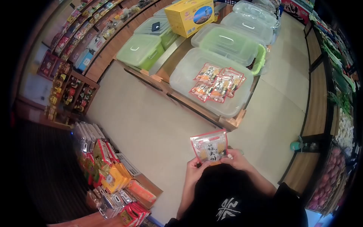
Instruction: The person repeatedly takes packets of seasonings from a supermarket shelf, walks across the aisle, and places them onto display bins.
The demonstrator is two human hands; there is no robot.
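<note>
A clear packet with red edges and dark printed characters is held upright in front of my dark shirt. My left hand grips its lower left corner, fingers closed on it. At the lower right corner, my right hand pinches the same packet. Beyond my hands, several similar red-edged packets lie overlapping on a translucent plastic lid at the near end of a wooden display stand.
Green bins with clear lids and a yellow box stand on the display. Packaged goods are stacked at lower left. Shelves of snacks line the left; vegetable racks line the right.
</note>
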